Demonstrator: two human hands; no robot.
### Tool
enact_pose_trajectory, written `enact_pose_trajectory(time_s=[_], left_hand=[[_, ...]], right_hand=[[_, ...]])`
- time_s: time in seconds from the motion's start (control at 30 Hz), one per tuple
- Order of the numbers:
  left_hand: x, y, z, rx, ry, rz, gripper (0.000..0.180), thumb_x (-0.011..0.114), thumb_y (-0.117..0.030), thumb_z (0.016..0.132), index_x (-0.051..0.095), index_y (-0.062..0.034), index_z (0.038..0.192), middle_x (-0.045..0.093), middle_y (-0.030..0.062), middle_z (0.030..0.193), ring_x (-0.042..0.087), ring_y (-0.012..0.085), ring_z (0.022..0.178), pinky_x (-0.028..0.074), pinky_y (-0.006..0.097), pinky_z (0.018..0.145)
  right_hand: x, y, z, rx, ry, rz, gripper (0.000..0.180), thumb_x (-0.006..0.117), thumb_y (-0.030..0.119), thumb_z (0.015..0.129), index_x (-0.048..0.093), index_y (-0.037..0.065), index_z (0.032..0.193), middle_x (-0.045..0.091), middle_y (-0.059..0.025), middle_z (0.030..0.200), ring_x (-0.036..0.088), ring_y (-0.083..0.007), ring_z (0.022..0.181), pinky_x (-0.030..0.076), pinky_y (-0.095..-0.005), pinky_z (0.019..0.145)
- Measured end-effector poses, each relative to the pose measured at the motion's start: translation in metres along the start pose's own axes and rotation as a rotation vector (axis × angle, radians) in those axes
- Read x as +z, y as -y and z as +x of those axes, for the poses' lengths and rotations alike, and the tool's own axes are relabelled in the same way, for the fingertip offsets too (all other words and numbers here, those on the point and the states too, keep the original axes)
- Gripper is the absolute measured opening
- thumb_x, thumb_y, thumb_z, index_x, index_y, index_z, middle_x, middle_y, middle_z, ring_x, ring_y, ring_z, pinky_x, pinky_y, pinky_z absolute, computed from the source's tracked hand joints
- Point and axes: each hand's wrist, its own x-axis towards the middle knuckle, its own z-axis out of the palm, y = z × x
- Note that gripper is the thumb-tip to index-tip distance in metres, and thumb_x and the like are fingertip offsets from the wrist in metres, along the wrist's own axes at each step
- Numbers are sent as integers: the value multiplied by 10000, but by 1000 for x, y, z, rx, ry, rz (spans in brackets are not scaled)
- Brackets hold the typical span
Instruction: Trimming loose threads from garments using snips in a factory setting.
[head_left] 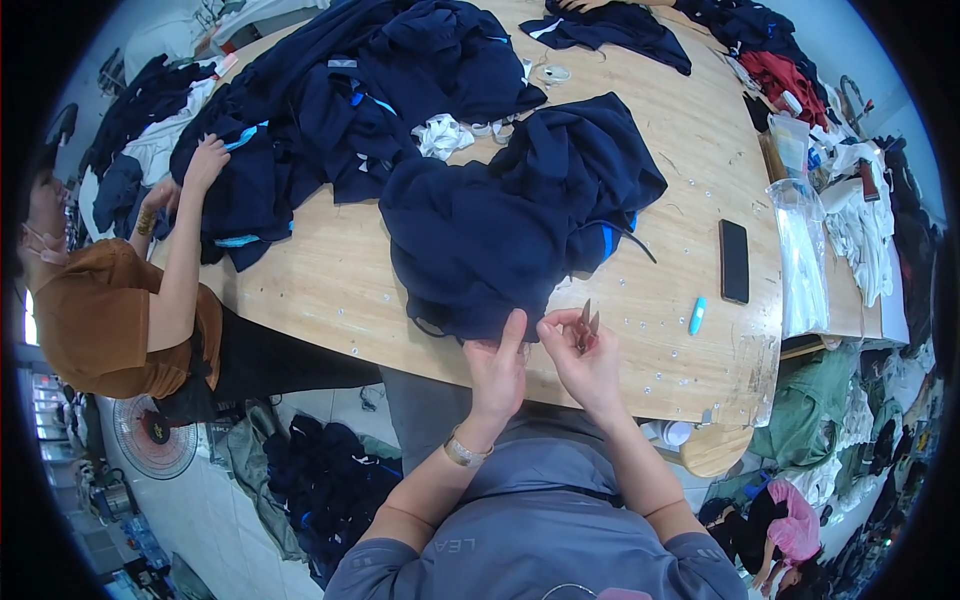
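Your left hand (495, 370) is steadying the near end of the dark blue garment (480, 230), its thumb standing straight up and its fingers partly curling out of sight, so I cannot tell how firmly they are gripping. Your right hand (583, 365) is carrying small scissors (585, 318) in half-curled fingers, while its thumb and forefinger are nearly meeting; whether they are pinching a thread is too small to tell. The garment is lying bunched on the tabletop (675, 270), reaching its near edge around the middle. For neat trimming, you should probably be stretching that cloth end flat and keeping the blades clear of the fabric and your left thumb. The scissors are pointing away from you, blades slightly parted, their long axis running roughly toward the far edge. The garment's long axis is slanting from the near edge toward the far right corner, its cord (640, 246) trailing toward the right edge.
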Motion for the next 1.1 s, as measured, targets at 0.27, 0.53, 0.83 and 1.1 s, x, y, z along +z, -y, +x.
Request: enact_pose_trajectory(time_s=[0.27,0.53,0.83,1.1], left_hand=[[1,8,1,24,-90,19,110,580,-126,880,587,-45,955,599,-3,899,527,53,751,404,190,615],[-1,13,-4,333,-38,497,189,626,-114,848,603,50,940,628,35,911,553,79,788,436,211,718],[-2,14,-1,317,-17,485,166,596,-91,864,596,58,938,628,41,901,551,76,775,447,203,721],[-8,18,4,254,-34,357,160,602,-103,863,600,36,941,617,33,904,534,69,786,428,195,736]], right_hand=[[-1,-5,2,45,20,-49,69,611,58,819,596,-9,823,442,72,567,347,7,495,249,-171,449],[-1,-9,1,101,-18,-64,87,610,62,800,604,-23,820,420,54,513,336,-6,475,250,-200,429],[-1,-14,7,35,-58,-186,91,611,61,782,589,-26,768,397,46,497,327,-19,462,253,-216,426],[-5,-14,10,311,34,164,122,582,100,836,545,-14,810,452,25,540,396,-46,355,312,-201,300]])
